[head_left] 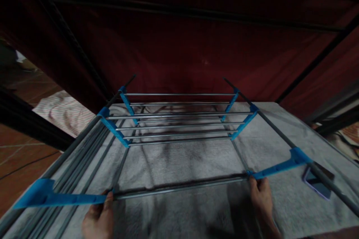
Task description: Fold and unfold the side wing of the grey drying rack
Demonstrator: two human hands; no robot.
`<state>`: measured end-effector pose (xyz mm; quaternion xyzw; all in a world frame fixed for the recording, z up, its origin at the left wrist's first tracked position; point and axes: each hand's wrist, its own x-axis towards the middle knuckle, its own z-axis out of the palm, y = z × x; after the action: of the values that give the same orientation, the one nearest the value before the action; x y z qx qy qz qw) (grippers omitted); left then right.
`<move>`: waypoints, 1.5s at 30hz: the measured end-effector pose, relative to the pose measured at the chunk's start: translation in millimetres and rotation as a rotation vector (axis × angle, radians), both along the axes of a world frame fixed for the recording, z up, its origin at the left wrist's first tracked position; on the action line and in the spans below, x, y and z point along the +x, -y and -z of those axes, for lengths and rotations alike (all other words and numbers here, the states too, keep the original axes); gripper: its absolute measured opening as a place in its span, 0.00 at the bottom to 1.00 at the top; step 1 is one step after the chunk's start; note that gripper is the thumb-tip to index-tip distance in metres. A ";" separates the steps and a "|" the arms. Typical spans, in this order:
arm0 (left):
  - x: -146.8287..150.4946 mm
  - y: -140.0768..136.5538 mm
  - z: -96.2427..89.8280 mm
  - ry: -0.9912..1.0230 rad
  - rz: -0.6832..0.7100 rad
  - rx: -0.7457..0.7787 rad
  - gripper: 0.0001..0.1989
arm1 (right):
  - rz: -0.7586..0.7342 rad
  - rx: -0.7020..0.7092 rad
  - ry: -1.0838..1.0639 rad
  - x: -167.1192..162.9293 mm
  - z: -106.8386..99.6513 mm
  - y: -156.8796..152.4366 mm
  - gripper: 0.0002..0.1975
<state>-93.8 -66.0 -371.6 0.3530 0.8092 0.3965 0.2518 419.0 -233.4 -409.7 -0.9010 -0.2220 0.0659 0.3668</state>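
A partly built rack of grey metal tubes and blue plastic brackets lies in front of me. My left hand (98, 216) is closed around the inner end of the near left blue bracket (70, 198), where a grey crossbar (179, 188) meets it. At the bar's other end, my right hand (262, 198) pinches the tip of the near right blue bracket (280, 166). Both brackets sit on long grey side tubes (276, 129). Farther back, several thin rods (182, 134) span two more pairs of blue brackets (113, 127).
A grey cloth (179, 160) covers the surface beneath the rack. Several loose tubes (81, 160) lie on the left. A phone (316, 183) rests on the right, partly under a side tube. Dark red fabric (179, 52) on a dark frame stands behind; a striped cloth (63, 112) lies left.
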 end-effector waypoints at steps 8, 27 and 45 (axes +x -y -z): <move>-2.5 5.9 -12.0 0.007 0.047 -0.058 0.26 | 0.027 0.017 -0.036 3.8 11.9 4.4 0.29; -1.4 3.3 -20.2 0.041 0.103 -0.074 0.24 | -0.040 0.093 -0.007 6.6 1.7 -3.8 0.26; -7.4 2.7 6.3 -0.045 0.101 -0.032 0.23 | -0.014 0.093 0.015 -0.2 -0.5 -5.1 0.28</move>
<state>-101.3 -68.7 -377.9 0.3981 0.8021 0.3621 0.2590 418.9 -228.3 -409.2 -0.8818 -0.2340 0.0514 0.4063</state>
